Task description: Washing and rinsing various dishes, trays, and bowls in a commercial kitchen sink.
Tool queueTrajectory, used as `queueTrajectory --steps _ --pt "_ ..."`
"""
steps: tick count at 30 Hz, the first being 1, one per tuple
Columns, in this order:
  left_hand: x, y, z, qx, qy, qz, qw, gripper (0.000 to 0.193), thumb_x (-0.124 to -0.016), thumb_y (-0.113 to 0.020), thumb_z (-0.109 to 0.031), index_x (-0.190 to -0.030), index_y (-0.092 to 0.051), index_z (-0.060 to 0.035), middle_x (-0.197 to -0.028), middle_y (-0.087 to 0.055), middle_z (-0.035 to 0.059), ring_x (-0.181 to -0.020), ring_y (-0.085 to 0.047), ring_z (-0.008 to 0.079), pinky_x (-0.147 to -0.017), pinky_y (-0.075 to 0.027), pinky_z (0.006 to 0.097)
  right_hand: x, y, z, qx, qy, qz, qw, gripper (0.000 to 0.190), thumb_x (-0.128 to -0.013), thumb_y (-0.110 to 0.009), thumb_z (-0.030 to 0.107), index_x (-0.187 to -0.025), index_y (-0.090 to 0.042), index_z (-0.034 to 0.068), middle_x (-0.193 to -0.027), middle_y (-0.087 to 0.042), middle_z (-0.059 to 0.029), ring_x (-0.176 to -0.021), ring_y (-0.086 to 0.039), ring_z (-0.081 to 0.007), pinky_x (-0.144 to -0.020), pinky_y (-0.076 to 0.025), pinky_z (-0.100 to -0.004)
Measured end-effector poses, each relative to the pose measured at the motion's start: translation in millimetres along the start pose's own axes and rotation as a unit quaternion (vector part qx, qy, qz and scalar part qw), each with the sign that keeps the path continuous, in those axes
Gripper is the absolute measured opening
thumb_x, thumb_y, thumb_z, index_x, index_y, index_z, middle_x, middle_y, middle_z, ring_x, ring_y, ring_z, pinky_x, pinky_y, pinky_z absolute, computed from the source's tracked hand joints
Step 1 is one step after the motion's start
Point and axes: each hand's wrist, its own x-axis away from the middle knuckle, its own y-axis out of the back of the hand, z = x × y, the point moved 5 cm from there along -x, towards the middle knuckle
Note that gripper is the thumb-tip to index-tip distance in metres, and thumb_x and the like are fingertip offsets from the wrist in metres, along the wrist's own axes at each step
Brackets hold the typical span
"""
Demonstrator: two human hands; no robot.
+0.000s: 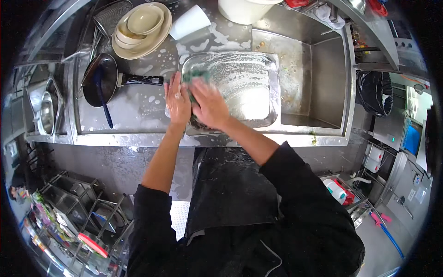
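A soapy rectangular metal tray [242, 79] lies on the stainless steel counter, its right part reaching over the sink basin. My right hand [209, 104], blurred, presses a green scouring pad [197, 74] against the tray's left inner side; the fingers hide part of the pad. My left hand [178, 104] rests flat along the tray's left rim, fingers pointing away from me. Left of it is a black frying pan [100, 79], its handle towards my left hand and a dark blue long-handled utensil [105, 109] lying across it.
Stacked cream bowls and plates [142, 31], a white cylindrical container [190, 22] and a white bucket [244, 8] stand along the back. The steel sink basin [294, 79] holds food scraps. A bin with a black liner [373, 91] is beyond it. Metal racks [86, 207] stand behind at left.
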Motion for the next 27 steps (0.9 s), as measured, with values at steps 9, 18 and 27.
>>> queueTrajectory --steps 9,18,27 --pt "-0.4 8.1 -10.6 -0.095 -0.011 -0.072 0.993 0.051 -0.08 -0.067 -0.019 -0.124 -0.05 0.0012 -0.132 -0.05 0.0202 -0.125 -0.045 0.0302 -0.107 -0.032 0.0452 29.3 101.3 -81.1 0.176 -0.061 -0.049 0.981 0.058 -0.075 -0.069 0.032 -0.124 -0.051 0.005 -0.129 -0.047 -0.0235 -0.116 -0.045 -0.0413 -0.096 -0.035 -0.0519" --pt "72.5 188.9 32.0 0.103 0.334 0.034 0.936 0.024 -0.086 -0.057 -0.014 -0.105 -0.063 0.0003 -0.084 -0.066 0.0096 -0.079 -0.06 0.0175 -0.069 -0.047 0.033 9.6 100.7 -68.3 0.056 -0.027 0.043 0.997 0.048 -0.068 -0.073 0.013 -0.113 -0.057 0.008 -0.118 -0.05 -0.0182 -0.106 -0.052 -0.0372 -0.091 -0.045 -0.0409" --pt "226.1 385.8 255.2 0.343 0.4 -0.507 0.682 0.021 -0.086 -0.06 -0.013 -0.103 -0.062 -0.0005 -0.091 -0.061 0.0072 -0.087 -0.061 0.0213 -0.074 -0.052 0.0332 34.8 49.9 -47.0 0.05 -0.098 0.041 0.993 0.051 -0.066 -0.073 0.015 -0.114 -0.057 0.011 -0.117 -0.049 -0.0183 -0.11 -0.048 -0.0381 -0.095 -0.04 -0.0455"
